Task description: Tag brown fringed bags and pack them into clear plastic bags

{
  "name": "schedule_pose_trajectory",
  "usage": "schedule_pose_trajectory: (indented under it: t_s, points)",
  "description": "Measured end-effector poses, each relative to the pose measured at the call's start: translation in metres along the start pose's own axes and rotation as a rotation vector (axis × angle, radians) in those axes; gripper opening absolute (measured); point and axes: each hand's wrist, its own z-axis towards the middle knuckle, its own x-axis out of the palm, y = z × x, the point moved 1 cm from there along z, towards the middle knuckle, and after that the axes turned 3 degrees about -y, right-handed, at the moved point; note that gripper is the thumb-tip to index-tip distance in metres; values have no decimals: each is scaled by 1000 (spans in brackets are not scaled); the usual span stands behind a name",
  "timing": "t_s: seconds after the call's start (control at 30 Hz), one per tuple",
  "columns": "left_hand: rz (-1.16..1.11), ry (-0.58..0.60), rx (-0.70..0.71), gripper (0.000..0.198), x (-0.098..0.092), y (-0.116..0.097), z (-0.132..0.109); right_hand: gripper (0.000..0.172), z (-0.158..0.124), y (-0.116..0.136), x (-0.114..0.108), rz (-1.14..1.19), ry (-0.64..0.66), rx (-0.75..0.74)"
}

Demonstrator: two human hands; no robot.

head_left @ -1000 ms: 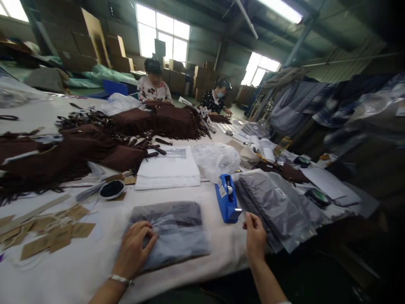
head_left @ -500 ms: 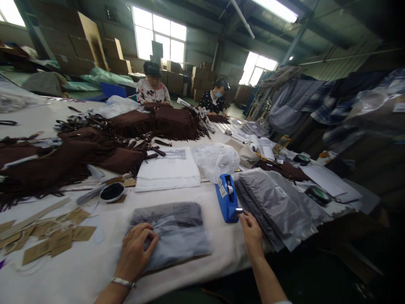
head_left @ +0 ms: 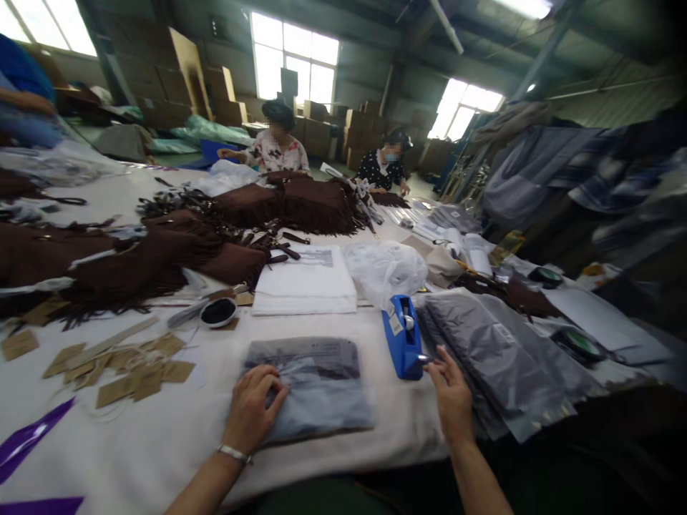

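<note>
Near the front edge of the table lies a grey folded item in a clear plastic bag [head_left: 322, 393]. My left hand [head_left: 256, 404] rests on its left part, thumb apart from the curved fingers. To the right of the bag stands a blue tape dispenser [head_left: 402, 347]. Beside its cutting end, my right hand [head_left: 454, 393] pinches the end of the clear tape [head_left: 424, 358] between thumb and fingertips. A short stretch of tape spans from the dispenser to those fingers.
Bagged grey items [head_left: 494, 350] lie right of the dispenser. Behind are a white paper stack [head_left: 305, 286], a crumpled plastic bag [head_left: 386, 272] and brown fringed bags [head_left: 316, 204]. Brown tags [head_left: 144, 379] and a black-topped round container [head_left: 217, 312] lie left. Two people sit across the table.
My view has turned left, so the scene sits further right. My right hand has drawn the tape slightly away from the dispenser. A person in blue now shows at the left edge.
</note>
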Motion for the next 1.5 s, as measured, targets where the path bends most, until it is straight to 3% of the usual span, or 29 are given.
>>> schedule_pose_trajectory:
  t_s: [0.17,0.27,0.37,0.5,0.57,0.67,0.77,0.93,1.03,1.13,1.2,1.3,1.37,1.5]
  points:
    - [-7,20,-62,9,-2,-4,-2,73,-9,-25,-16,-194,-36,16]
    - [-37,12,-80,8,-1,-2,-4,76,-14,-22,-18,-255,9,-4]
    - [-70,16,-78,7,-1,-1,-4,73,-28,6,5,-163,319,-132]
    - [-56,19,-86,7,-2,-2,-4,66,-43,62,73,-85,915,-422]
    - [-37,14,-78,7,-3,-3,-4,68,-44,83,107,-159,1100,-583]
    - [-4,10,-67,7,-4,-6,-4,78,-46,93,142,-351,1248,-762]
    - [22,26,-62,6,-3,-8,-4,84,-52,88,157,-549,1213,-855]
    - [39,12,-56,7,-3,-8,-3,96,-47,79,155,-782,926,-772]
    - [32,-4,-52,8,-1,-9,-3,97,-42,74,146,-738,801,-744]
    - [22,-13,-44,8,0,-9,-3,96,-45,66,140,-588,837,-787]
    - [24,-19,-46,9,-2,-8,-4,82,-47,64,138,-552,797,-784]
    - [41,-13,-66,11,-15,1,-10,39,-46,74,140,-420,689,-694]
    - [65,-8,-99,15,-26,10,-15,20,-50,87,147,-283,752,-621]
    - [50,-15,-192,12,-43,24,-22,27,-71,118,173,-174,1070,-613]
